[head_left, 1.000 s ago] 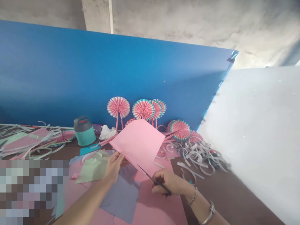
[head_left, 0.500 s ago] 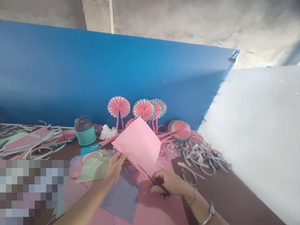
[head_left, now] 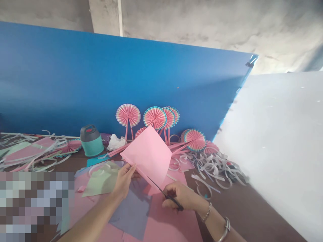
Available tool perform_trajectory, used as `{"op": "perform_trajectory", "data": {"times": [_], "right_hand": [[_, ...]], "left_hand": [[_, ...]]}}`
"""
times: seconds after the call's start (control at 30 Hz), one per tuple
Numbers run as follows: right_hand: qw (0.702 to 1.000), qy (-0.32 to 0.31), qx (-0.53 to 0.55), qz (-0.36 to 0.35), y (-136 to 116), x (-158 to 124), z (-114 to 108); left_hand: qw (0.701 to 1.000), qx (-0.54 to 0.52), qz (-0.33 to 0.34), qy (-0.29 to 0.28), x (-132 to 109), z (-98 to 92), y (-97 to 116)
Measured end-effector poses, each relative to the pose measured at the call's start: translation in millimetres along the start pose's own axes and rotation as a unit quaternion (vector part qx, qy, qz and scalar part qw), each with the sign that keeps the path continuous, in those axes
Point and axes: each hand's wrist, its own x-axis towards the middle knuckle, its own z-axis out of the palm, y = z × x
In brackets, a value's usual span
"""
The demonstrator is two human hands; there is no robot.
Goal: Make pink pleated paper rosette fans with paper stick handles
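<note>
My left hand (head_left: 126,178) pinches the lower left edge of a pink sheet of paper (head_left: 150,153), thumb on top. The sheet is held up at a slant above the table. In my right hand (head_left: 180,196) is a pair of dark scissors (head_left: 174,202), my fingers closed through the handles. The blades lie along the lower edge of the pink sheet, pointing toward my left hand. Below both hands lie a grey-blue sheet (head_left: 133,210), a light green sheet (head_left: 102,179) and larger pink paper (head_left: 174,222).
Several pleated paper fans (head_left: 154,117) stand against the blue panel (head_left: 101,74). A teal container with a grey lid (head_left: 92,143) is at the back left. Curled paper strips (head_left: 217,166) are heaped on the right, more strips (head_left: 45,158) on the left. A white surface (head_left: 282,151) rises at right.
The pink sheet's right corner has shifted slightly to the left and bent a little. Both hands and the scissors stay almost in the same place.
</note>
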Motion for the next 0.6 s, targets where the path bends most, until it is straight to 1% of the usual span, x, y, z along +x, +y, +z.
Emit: {"op": "perform_trajectory", "data": {"times": [0.1, 0.2, 0.33, 0.6], "right_hand": [[1.0, 0.008, 0.003, -0.002, 2.4, 1.7, 1.8], [1.0, 0.007, 0.012, -0.004, -0.3, 1.8, 4.0], [1.0, 0.018, 0.021, 0.012, -3.5, 1.7, 5.5], [0.999, 0.036, 0.011, 0.024, 2.0, 4.4, 4.3]], "left_hand": [[1.0, 0.006, -0.008, 0.0, -1.6, 1.3, 0.0], [1.0, 0.01, -0.014, -0.008, -2.8, 3.0, -2.3], [1.0, 0.005, -0.009, -0.012, -2.7, 3.9, -4.4], [1.0, 0.002, -0.012, -0.017, -2.8, 3.3, -3.1]]}}
